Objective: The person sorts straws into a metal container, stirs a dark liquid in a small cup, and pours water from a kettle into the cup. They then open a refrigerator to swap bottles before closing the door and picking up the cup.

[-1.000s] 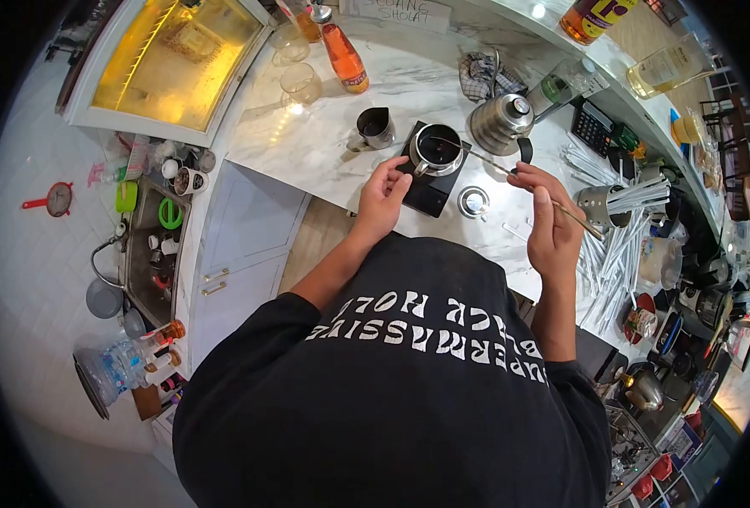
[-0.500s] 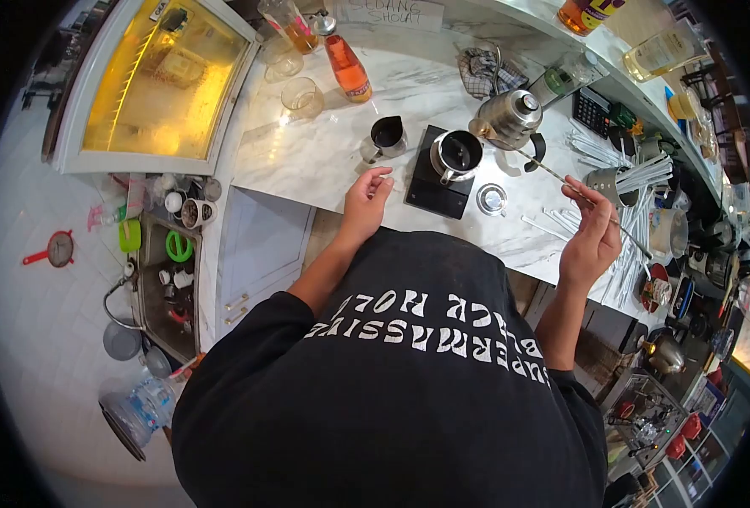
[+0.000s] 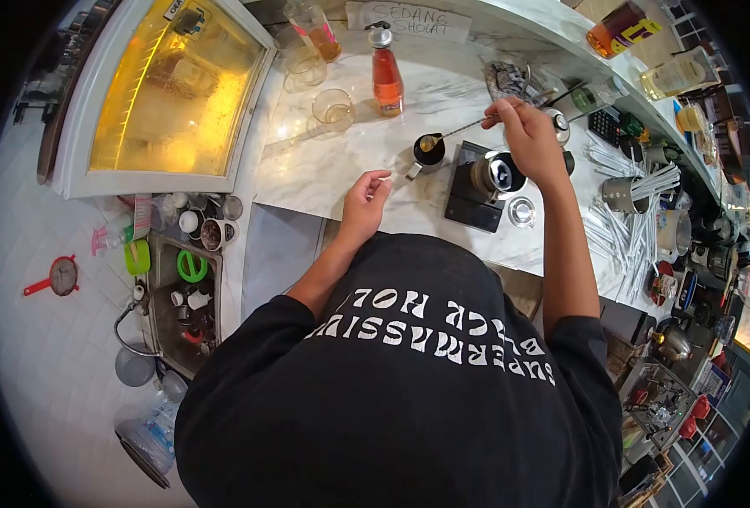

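My right hand (image 3: 523, 140) grips a long thin spoon (image 3: 464, 128), whose bowl is at the mouth of a small metal pitcher (image 3: 427, 156). At the counter's front edge, left of the pitcher, my left hand (image 3: 366, 201) is empty with its fingers apart. A metal pot with dark liquid (image 3: 499, 172) stands on a black scale (image 3: 473, 207), below my right hand. Beside the scale lies a round metal lid (image 3: 521, 212). The kettle (image 3: 556, 124) is mostly hidden behind my right hand.
A red bottle (image 3: 387, 83) and an empty glass (image 3: 333, 110) stand behind the pitcher. Many white straws (image 3: 616, 241) lie on the right. A glowing yellow cabinet (image 3: 168, 93) and a sink (image 3: 180, 296) are on the left.
My right hand has moved left and away from my body, bringing the spoon from beside the straws to the pitcher. The camera view has shifted, while my left hand keeps its pose.
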{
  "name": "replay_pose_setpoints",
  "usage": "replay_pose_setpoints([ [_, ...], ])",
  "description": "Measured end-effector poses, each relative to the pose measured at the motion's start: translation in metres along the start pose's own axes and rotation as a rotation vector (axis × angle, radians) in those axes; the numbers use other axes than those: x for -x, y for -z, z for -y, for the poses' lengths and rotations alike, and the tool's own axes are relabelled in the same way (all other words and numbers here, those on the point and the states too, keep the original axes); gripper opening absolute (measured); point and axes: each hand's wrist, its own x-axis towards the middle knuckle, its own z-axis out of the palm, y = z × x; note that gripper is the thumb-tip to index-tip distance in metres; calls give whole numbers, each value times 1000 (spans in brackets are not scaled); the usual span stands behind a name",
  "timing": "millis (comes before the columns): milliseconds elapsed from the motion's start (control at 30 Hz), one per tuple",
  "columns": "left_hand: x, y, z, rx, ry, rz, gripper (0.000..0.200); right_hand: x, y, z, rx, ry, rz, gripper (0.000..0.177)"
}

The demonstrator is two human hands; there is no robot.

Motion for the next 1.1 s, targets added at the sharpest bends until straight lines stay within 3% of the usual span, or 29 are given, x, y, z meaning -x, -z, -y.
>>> replay_pose_setpoints([
  [233, -15, 41, 6, -66, 63, 78, 28, -30, -40, -27, 21, -208, 239, 36],
  [633, -45, 42, 10, -26, 7, 113, 24, -68, -62, -57, -5, -286, 159, 35],
  [1100, -38, 34, -2, -61, 45, 156, 23, -54, -33, -67, 68, -286, 147, 44],
])
